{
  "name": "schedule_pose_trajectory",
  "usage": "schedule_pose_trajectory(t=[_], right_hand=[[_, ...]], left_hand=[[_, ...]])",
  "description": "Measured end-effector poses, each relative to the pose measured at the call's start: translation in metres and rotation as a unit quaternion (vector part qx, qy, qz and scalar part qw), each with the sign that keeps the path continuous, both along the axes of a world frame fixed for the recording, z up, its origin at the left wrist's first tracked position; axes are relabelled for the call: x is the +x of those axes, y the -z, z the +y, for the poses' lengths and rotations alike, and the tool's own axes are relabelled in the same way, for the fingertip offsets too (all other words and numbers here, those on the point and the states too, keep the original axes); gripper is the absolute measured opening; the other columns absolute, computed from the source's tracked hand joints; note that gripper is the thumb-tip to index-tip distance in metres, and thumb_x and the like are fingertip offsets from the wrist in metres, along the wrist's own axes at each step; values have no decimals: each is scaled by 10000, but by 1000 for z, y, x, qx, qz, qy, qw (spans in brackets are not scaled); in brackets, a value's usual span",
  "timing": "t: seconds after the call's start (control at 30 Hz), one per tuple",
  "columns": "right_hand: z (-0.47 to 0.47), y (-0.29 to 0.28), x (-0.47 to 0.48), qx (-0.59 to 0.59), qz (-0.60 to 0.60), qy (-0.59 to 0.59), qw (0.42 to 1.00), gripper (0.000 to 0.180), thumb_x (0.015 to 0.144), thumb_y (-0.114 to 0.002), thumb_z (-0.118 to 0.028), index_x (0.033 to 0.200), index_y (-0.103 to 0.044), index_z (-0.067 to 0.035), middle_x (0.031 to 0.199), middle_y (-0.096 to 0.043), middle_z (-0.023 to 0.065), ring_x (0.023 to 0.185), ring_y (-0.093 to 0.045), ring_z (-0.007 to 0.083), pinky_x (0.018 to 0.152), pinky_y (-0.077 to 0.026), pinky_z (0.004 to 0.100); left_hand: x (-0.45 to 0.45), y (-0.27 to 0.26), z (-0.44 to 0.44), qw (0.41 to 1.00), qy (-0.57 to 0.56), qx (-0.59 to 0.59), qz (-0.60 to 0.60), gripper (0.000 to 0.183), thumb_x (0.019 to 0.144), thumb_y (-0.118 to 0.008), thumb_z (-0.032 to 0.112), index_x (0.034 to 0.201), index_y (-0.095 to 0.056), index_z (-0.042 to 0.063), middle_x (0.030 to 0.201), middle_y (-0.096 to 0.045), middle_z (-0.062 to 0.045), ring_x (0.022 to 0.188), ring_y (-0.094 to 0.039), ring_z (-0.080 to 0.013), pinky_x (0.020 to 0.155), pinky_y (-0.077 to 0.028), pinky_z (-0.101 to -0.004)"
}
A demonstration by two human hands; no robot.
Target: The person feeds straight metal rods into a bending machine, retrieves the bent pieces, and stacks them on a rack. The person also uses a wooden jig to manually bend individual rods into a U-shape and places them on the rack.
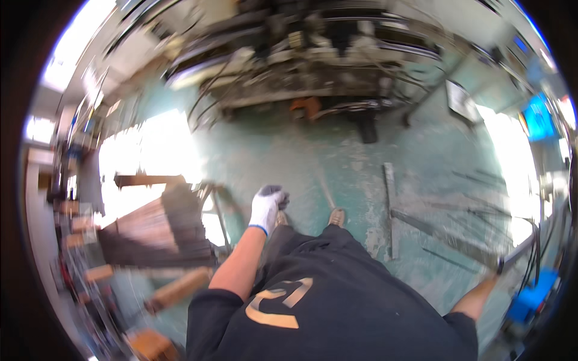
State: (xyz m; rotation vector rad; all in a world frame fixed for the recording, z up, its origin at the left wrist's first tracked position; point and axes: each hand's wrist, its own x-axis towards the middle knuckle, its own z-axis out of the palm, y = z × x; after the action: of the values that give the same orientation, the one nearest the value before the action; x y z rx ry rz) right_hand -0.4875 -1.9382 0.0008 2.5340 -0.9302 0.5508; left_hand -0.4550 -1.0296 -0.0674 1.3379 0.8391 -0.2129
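Observation:
My left hand (269, 205), in a white work glove with a grey palm, hangs in front of my left leg. Its fingers are curled inward; the palm is turned from sight, and no held object shows. Below it is the green painted floor (289, 158), with my light shoe (336, 217) on it. My right forearm (476, 293) reaches out to the lower right. Past a dark band at its wrist, the right hand blurs into a grey bar, and whether it touches that bar cannot be made out.
Ahead stands a large machine (307, 85) with cables hanging down. An orange part (306, 108) lies beneath its edge. At left, a stack of brown material (153, 225) rests near a timber piece (178, 289). A metal T-shaped frame (390, 212) and a blue device (533, 295) are at right.

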Motion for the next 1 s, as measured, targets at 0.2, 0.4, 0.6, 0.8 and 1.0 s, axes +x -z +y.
schedule_pose_trajectory(t=[0.2,0.4,0.6,0.8,1.0], right_hand=[[232,258,-99,180,548,-8,817,555,1143,-563,-444,1424,-766,-10,1491,-739,242,1410,-704,370,1164,-536,413],[602,284,7,437,352,-355,748,491,990,-757,-367,1291,-811,18,1270,-822,286,1235,-780,440,1099,-598,483],[947,184,56,382,375,-505,677,472,988,-786,-377,1323,-779,-45,1253,-818,234,1203,-784,417,1059,-604,465],[1162,204,-48,317,451,-644,531,601,936,-873,-348,1436,-717,-53,1406,-781,213,1333,-735,398,1165,-566,470],[1326,216,-153,207,507,-683,484,1046,885,-943,-517,1679,-467,-30,1573,-636,232,1462,-604,426,1235,-503,510]], left_hand=[[-128,-47,147,967,-203,115,-103,303,1058,-680,-14,1361,-689,-20,1126,-802,-130,1017,-774,-217,904,-623,-341],[-306,-95,326,828,-270,477,-115,328,1043,-735,-48,1369,-752,-19,1275,-819,-113,1157,-774,-197,1086,-598,-332],[-504,-125,447,703,-372,598,105,247,1065,-706,51,1298,-751,-21,1214,-806,-135,1110,-763,-227,1038,-600,-378],[-503,-144,455,718,-299,577,250,195,1040,-755,166,1181,-801,38,1068,-827,-139,972,-782,-248,933,-611,-397],[-511,-131,469,730,-391,537,162,155,1036,-757,73,1169,-783,-3,1024,-790,-94,959,-732,-186,923,-594,-351]])
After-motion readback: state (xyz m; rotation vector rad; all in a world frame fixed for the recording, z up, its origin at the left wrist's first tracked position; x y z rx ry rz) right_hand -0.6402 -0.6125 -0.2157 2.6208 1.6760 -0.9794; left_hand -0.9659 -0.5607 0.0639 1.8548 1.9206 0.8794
